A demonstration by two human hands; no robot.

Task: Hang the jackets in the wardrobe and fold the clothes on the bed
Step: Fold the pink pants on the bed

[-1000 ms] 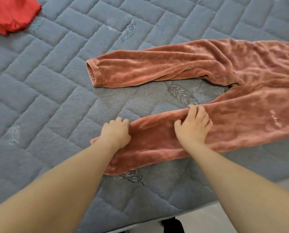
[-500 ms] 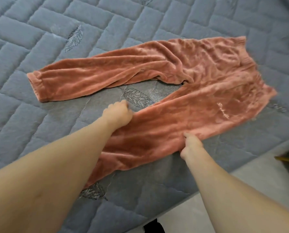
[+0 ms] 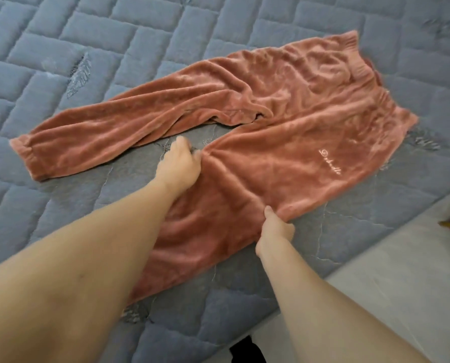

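Your left hand (image 3: 179, 166) grips the inner edge of the near leg of the rust-pink fleece trousers (image 3: 284, 142), fingers curled into the pile; your right hand (image 3: 275, 230) pinches its outer edge. The trousers lie spread on the quilted grey bed (image 3: 48, 53), no fold yet made. Wardrobe and jackets are out of view; your forearm hides the near cuff.

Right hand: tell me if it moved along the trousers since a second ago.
Yes. The right hand left the near leg's inner edge for its outer edge on the trousers.

Head view, steeply down over bed (image 3: 61, 48)
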